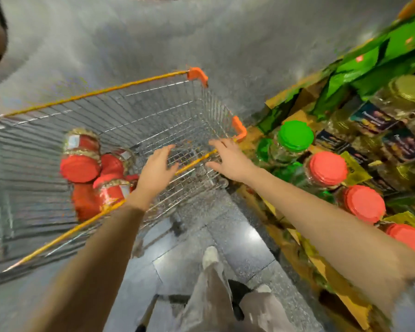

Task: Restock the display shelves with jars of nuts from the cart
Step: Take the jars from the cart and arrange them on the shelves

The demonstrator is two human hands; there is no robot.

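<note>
**A:** What kind of place is this?

**B:** A shop aisle, seen from above. A wire shopping cart (130, 121) with orange corner guards fills nine to twelve o'clock. Red-lidded jars (80, 167) lie inside it.

**A:** What else shows it is a shop?

**B:** At three o'clock, display shelves (297, 238) are crowded with shelf jars (295, 136) under red and green lids. Green packets (359, 65) sit at two o'clock. Glossy grey floor tiles (201, 248) lie at six o'clock.
</note>
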